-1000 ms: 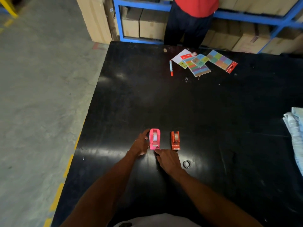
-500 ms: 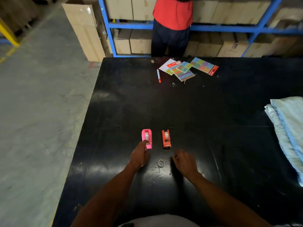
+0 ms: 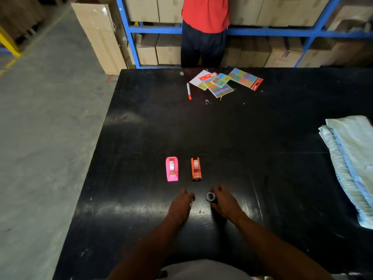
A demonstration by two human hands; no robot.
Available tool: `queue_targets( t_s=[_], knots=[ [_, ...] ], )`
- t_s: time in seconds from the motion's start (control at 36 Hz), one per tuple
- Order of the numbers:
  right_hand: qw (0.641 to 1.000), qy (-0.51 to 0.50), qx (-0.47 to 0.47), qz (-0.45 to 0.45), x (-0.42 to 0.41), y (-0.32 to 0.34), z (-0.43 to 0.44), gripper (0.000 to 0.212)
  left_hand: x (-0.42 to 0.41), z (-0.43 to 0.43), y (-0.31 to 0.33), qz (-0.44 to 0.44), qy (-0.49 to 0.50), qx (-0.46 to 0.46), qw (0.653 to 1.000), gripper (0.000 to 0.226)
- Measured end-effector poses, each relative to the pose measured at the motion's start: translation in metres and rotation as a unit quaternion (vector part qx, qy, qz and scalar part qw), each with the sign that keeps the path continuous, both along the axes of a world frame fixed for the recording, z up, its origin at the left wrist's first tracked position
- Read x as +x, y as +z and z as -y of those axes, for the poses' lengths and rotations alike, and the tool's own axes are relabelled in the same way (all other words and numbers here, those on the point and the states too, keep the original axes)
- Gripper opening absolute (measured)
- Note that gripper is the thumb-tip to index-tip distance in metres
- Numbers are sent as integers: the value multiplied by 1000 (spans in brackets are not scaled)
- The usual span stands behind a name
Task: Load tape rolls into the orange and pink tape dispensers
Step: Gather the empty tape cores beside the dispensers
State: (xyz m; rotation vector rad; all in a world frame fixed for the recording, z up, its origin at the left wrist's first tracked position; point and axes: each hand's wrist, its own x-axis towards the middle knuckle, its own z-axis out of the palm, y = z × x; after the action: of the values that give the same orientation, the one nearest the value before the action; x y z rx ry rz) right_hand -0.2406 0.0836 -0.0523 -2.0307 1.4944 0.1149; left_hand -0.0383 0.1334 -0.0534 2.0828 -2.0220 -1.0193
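Both bare forearms come up from the bottom edge of the view and lean toward each other, so the two hands lie near one another but apart, low over the dark surface [image 3: 141, 138]. The left hand [image 3: 180, 206] is palm down with its fingers curled under; something small and pale shows at its fingertips, but I cannot tell if it is gripped. The right hand [image 3: 224, 201] is also palm down, its fingers [image 3: 216, 191] bent and touching the side of a small dark ring [image 3: 210, 196].
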Motion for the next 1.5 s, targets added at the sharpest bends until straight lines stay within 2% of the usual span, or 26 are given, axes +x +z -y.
queue_targets(
  t_s=[0.14,0.28,0.44,0.56,0.69,0.83,1.0,1.11,1.28,1.39,1.5],
  knots=[
    [998,56,10,-12,19,6,2,35,16,-2,2,-16,11,5,1000,22],
    [992,123,8,-1,64,17,3,37,65,-6,14,-26,42,-11,999,34],
    [987,150,-24,49,128,34,10,30,136,0,24,19,74,-14,997,43],
    [989,126,-16,77,168,45,16,25,177,6,30,56,77,-18,995,49],
    [993,90,-29,68,212,51,30,22,210,17,32,99,71,-7,993,51],
    [997,59,-29,34,248,47,45,32,232,34,26,89,66,-6,994,47],
    [1000,19,-24,-5,276,45,55,29,238,50,18,69,69,1,995,41],
    [1000,-4,-16,-10,285,40,58,16,235,57,9,35,89,-6,995,44],
    [998,-35,-2,-48,286,30,66,23,226,70,-4,-23,118,-23,992,36],
    [997,-41,10,-61,283,23,72,34,219,76,-7,-22,120,-43,992,29],
    [997,-41,18,-63,283,18,75,55,218,82,-10,-33,129,-44,990,28]
  ],
)
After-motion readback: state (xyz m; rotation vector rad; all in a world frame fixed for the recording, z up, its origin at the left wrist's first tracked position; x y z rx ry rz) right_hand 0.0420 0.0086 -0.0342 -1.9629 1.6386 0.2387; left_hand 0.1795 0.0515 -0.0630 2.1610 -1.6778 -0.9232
